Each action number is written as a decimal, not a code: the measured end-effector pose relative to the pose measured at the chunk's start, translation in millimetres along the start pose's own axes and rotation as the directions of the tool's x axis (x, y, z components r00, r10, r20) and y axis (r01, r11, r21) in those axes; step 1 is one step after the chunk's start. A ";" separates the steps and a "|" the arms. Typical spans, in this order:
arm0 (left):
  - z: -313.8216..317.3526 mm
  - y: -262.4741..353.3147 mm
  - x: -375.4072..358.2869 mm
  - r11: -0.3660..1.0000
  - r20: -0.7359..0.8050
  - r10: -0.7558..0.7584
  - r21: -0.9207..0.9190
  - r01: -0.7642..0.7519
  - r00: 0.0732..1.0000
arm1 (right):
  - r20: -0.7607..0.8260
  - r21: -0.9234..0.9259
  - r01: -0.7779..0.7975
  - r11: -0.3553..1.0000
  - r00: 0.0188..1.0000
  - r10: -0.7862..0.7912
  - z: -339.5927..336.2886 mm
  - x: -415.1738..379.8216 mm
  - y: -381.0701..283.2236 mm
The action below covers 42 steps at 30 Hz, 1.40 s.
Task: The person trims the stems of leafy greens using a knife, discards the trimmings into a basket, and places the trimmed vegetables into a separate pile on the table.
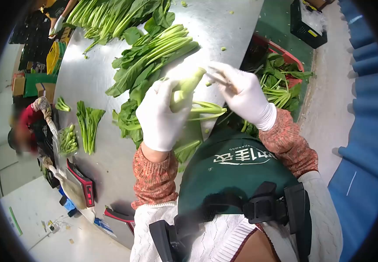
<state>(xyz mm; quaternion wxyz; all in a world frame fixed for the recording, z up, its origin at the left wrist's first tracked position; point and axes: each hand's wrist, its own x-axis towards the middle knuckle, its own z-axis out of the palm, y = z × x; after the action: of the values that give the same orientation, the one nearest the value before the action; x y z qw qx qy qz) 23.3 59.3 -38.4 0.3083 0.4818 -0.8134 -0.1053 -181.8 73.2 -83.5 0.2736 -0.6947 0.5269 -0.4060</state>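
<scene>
My left hand (160, 111), in a white glove, is closed around a thick pale-green vegetable stalk (191, 83), its cut-looking end pointing up and away. Close to that end, my white-gloved right hand (243, 94) grips what looks like a small knife (217, 79); its blade is partly blurred. A gap shows between the right fingers and the stalk. Beyond my left hand, a pile of leafy greens (165, 50) lies on the metal table (230, 26). More leafy stems (208, 110) show under and between my hands.
A larger heap of greens (114, 17) sits at the far end. To the left are a loose bunch (88, 124), bagged greens (69, 140), red-edged scales (83, 183) and another person (34, 126). At right stand a red crate (301, 65) holding greens and a black crate (300, 30).
</scene>
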 end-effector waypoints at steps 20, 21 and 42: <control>-52.0 -100.6 -8.5 -0.195 0.138 -0.680 -0.981 0.004 0.720 | 0.132 0.002 -0.368 0.930 0.922 0.365 -6.1 -25.4 71.5; -55.5 -107.7 -15.6 -0.206 0.138 -0.722 -0.978 -0.020 0.678 | 0.176 -0.037 -0.424 0.905 0.889 0.423 -3.7 -33.5 72.1; -130.2 -156.5 -97.0 0.232 -0.250 -0.855 -0.968 -0.096 0.454 | 0.301 0.282 -0.508 0.814 0.852 0.428 67.7 -68.7 105.3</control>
<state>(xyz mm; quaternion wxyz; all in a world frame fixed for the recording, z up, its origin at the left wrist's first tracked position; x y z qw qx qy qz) 247.9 77.6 -48.0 0.7880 0.4282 -0.2005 -0.3942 -185.7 104.5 -222.8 0.5423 -0.5236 0.5670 -0.3320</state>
